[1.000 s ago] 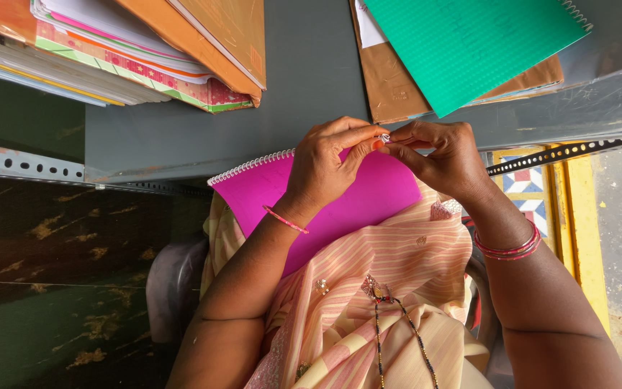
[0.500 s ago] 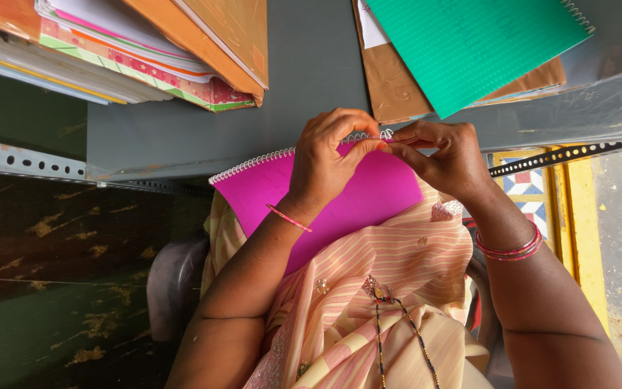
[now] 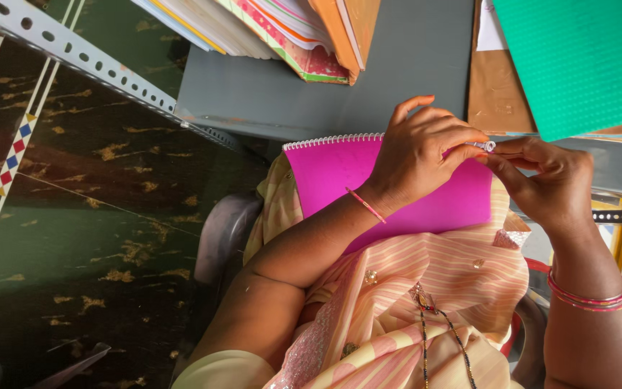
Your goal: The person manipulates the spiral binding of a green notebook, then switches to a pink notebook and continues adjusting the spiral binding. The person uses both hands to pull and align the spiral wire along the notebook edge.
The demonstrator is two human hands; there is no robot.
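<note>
A magenta spiral-bound notebook (image 3: 340, 176) lies on my lap, its white wire coil along the far edge. My left hand (image 3: 419, 155) rests on the notebook's cover with fingers curled, pinching the end of the coil (image 3: 485, 146) at the right corner. My right hand (image 3: 545, 180) meets it from the right, fingertips pinched on the same coil end. Both wrists wear thin pink bangles.
A grey shelf board (image 3: 311, 101) runs in front of me, with a stack of books and notebooks (image 3: 289, 29) at top left and a green-covered notebook (image 3: 584, 61) over brown card at top right. Perforated metal rails (image 3: 80, 57) frame the shelf. Dark patterned floor lies left.
The view has shifted and tilted, so the shelf and notebook sit more to the right. Both hands stay pinched at the coil end on the notebook's right corner.
</note>
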